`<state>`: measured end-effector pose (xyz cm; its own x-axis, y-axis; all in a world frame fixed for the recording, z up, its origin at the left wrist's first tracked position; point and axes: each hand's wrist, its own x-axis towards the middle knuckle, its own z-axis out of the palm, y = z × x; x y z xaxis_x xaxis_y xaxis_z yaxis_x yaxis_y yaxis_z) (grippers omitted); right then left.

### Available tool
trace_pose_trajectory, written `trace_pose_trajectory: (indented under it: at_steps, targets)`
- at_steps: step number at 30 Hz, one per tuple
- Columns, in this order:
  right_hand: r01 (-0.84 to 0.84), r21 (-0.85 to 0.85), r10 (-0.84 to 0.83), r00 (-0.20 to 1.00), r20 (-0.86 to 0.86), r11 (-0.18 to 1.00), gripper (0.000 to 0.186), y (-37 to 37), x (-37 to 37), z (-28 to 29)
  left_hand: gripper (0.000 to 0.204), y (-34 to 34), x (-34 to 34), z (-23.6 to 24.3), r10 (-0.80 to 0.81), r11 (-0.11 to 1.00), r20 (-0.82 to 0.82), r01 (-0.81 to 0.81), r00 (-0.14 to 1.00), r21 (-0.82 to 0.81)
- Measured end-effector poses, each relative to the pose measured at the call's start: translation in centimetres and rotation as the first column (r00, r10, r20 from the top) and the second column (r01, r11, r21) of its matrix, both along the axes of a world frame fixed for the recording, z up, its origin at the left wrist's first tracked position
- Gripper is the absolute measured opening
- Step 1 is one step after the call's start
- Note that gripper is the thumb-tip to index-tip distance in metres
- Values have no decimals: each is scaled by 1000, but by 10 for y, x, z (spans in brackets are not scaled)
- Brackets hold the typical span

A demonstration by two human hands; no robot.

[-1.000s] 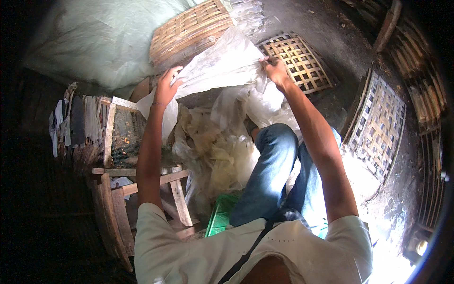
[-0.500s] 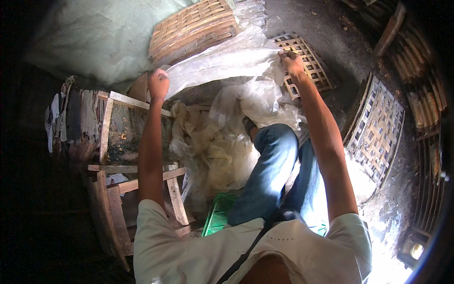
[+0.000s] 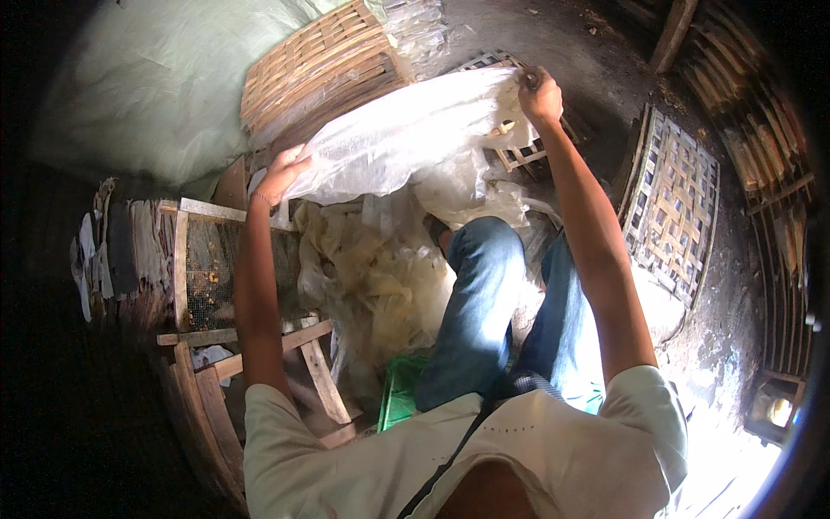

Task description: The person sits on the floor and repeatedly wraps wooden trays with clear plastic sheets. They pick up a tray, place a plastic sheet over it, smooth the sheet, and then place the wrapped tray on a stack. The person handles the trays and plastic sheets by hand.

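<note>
A thin, whitish translucent plastic sheet [image 3: 406,130] is stretched between my two hands, out in front of my knees. My left hand [image 3: 284,173] is closed on its left end. At the far right, my right hand [image 3: 541,97] grips the other end in a fist. The sheet hangs slack and wrinkled along its lower edge. Beneath it lies a heap of crumpled, yellowish plastic sheets [image 3: 380,277], reaching up to my bent leg in jeans. A woven bamboo tray [image 3: 523,156] is partly covered by the sheet's right end.
A stack of woven bamboo trays [image 3: 320,65] stands at the far left, beside a large pale-green sheet [image 3: 164,86]. Another woven tray [image 3: 670,208] leans at the right. Near my left arm are a wood-framed mesh screen [image 3: 212,272] and a wooden frame [image 3: 320,372]. A green crate [image 3: 399,389] sits by my leg.
My right hand has moved slightly farther out, and my left hand has come a little lower with its wrist turned. The sheet is spread wider between them. The view has shifted slightly.
</note>
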<state>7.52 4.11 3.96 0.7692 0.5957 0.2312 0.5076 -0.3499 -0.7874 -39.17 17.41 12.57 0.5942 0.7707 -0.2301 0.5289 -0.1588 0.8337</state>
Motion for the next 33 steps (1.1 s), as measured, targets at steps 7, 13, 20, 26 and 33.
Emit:
trace_pose_trajectory:
  at_steps: [7,13,20,26,33]
  targets:
    - [195,136,-174,973,-152,971,69,-14,-65,18,38,5,66,-44,115,953,406,15,907,-304]
    - [-419,381,537,365,-760,824,87,-21,-109,2,30,-23,147,-63,377,877,412,-177,829,-447]
    - [-356,392,524,673,-522,848,32,-17,-82,-14,37,-34,163,-86,495,869,501,-387,710,-310]
    - [-313,317,413,851,-323,895,36,-18,-5,-79,25,-27,159,-102,515,857,537,-396,668,-330]
    - [-550,395,623,779,-76,736,20,-74,82,-64,27,-24,210,-115,475,872,536,-293,698,-392]
